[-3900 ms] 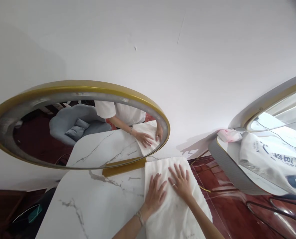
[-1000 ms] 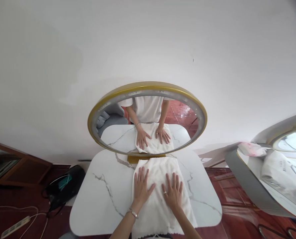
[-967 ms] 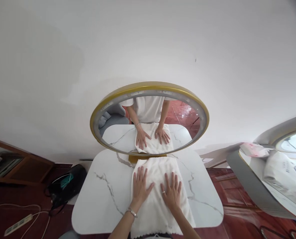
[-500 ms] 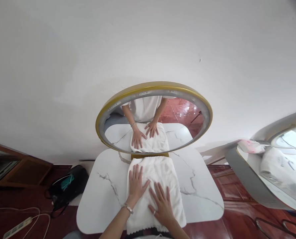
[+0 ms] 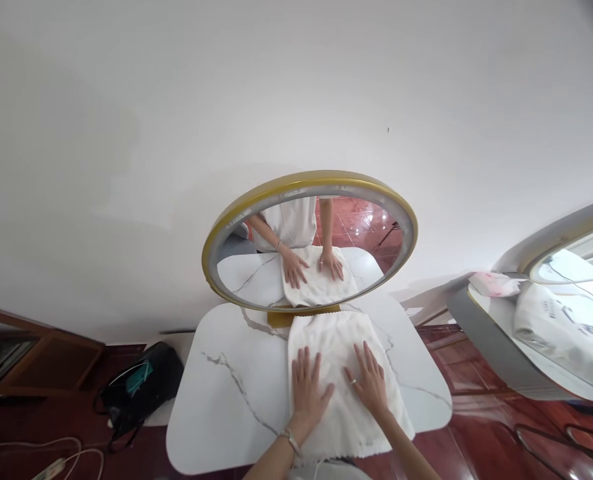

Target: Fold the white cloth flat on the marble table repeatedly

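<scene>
Btwn 8 and 9 o'clock (ref. = view ctr.), a wooden cabinet [image 5: 59,360] stands by the wall [image 5: 126,87], above dark red flooring [image 5: 471,440]; at 8, lower, a power strip [image 5: 51,470] w/ cord lies partly cut off. Also at 8, farther right: a black bag [image 5: 146,397], w/ teal item [image 5: 139,379] in its opening, near the white table [image 5: 216,427]. Table: at 6, rounded corners, grey veining. Gold base [image 5: 279,320]: on tabletop, far side, directly below mirror [image 5: 309,247]. Mirror: gold rim, at ctr.; reflects the person's white top [image 5: 289,223]. Towel [image 5: 344,427]: white, scalloped edge, spread on tabletop btwn 5 and 6, slightly creased, far end next to base. L hand [image 5: 309,397]: at 6, palm down on towel's left part; fingers extended, thumb well out, nothing gripped; bracelet [image 5: 290,439] on wrist. R hand [image 5: 370,381]: at 5, palm down on towel's right part; fingers extended, moderately parted, nothing gripped; ring [image 5: 353,381] on one digit. Hands apart, w/ exposed fabric btwn. Pink-and-white pack [image 5: 494,283]: at 3, far end of side table [image 5: 481,350]. Cloth item [image 5: 551,330]: white, printed, btwn 3 and 4, same surface. Second mirror [image 5: 576,263]: at 3, partly cut off.
</scene>
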The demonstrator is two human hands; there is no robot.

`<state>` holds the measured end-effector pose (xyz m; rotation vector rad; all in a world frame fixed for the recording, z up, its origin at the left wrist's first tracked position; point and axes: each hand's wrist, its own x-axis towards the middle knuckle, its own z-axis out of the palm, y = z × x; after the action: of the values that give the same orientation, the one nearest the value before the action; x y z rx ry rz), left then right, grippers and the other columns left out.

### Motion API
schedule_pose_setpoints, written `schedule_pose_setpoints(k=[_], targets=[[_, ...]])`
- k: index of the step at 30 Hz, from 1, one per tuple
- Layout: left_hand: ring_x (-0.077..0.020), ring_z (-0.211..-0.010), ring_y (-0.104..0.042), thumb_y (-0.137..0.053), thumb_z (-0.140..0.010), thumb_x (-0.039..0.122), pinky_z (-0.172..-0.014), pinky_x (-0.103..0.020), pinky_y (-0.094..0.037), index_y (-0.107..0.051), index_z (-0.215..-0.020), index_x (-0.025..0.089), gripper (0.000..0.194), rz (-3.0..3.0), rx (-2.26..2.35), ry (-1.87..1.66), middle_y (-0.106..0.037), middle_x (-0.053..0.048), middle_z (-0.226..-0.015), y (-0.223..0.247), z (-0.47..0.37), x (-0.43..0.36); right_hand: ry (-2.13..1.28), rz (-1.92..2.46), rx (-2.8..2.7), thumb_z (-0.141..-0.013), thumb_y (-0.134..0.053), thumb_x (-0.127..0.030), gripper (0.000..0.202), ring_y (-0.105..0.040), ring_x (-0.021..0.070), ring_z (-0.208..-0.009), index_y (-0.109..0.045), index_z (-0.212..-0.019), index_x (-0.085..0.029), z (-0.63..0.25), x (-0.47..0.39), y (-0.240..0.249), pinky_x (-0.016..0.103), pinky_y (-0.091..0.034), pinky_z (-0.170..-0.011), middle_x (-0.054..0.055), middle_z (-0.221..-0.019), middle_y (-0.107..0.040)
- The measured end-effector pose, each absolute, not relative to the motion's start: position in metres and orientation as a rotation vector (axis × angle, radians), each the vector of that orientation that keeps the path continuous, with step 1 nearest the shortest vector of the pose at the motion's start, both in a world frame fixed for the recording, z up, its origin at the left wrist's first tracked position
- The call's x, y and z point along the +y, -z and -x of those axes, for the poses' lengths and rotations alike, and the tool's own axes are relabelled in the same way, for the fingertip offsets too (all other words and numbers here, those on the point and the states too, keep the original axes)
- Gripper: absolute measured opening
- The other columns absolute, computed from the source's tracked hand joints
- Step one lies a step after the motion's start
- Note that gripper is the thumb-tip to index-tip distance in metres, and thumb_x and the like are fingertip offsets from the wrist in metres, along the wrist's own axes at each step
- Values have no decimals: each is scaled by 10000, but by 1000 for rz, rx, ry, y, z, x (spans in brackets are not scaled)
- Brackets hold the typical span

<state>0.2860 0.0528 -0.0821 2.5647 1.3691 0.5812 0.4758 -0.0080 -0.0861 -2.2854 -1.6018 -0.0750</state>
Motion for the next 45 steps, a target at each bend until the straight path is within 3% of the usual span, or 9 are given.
schedule_pose_setpoints(k=[7,14,21,28,35,41,45], targets=[[-298,-1409,-209,-520,-836,541,-1110,-511,-233,-245,-1466,277,737,-2651,1376,-574,-218,-81,-1543,78,-248,63,23,2384,-1675,-895,-341,-552,616,-246,264,-1380,-319,-1442,-271,-443,23,89,453,-334,-1013,59,-1524,-278],[-288,-1405,-221,-490,-858,548,-1109,-473,-228,-253,-1460,299,693,-2779,1403,-450,-252,-67,-1534,69,-174,84,2,2284,-1691,-901,-339,-526,636,-275,311,-1360,-224,-1476,-280,-372,42,95,483,-334,-983,97,-1522,-274],[-275,-1397,-253,-496,-863,505,-1106,-459,-251,-298,-1445,301,648,-2752,1566,-422,-286,-62,-1521,66,-106,95,-116,2175,-1803,-905,-334,-471,568,-293,334,-1352,-321,-1438,-277,-309,68,98,553,-298,-1003,130,-1488,-328],[-306,-1408,-215,-516,-857,479,-1105,-520,-240,-287,-1454,246,681,-2676,1656,-466,-254,-117,-1527,70,-124,92,-42,2097,-1894,-917,-327,-494,545,-189,263,-1414,-412,-1382,-224,-323,67,95,500,-216,-1091,110,-1517,-283],[-306,-1432,-109,-472,-870,244,-1116,-578,-194,-171,-1483,270,683,-2607,1505,-466,-111,-86,-1566,64,-169,73,7,2286,-1808,-913,-306,-525,559,-199,236,-1412,-357,-1418,-291,-362,46,95,522,-194,-1087,57,-1526,-274],[-287,-1413,-204,-453,-911,390,-1131,-546,-187,-296,-1439,343,553,-2617,1415,-522,-183,-38,-1556,68,-154,68,-21,2218,-1883,-882,-385,-576,532,-194,287,-1411,-405,-1377,-381,-351,47,88,558,-199,-1070,60,-1537,-242],[-281,-1401,-236,-431,-919,367,-1121,-537,-196,-327,-1428,331,522,-2613,1530,-540,-246,-47,-1537,73,-124,73,-17,2090,-1967,-877,-423,-565,537,-186,302,-1412,-400,-1381,-383,-321,61,86,555,-193,-1081,64,-1541,-230]])
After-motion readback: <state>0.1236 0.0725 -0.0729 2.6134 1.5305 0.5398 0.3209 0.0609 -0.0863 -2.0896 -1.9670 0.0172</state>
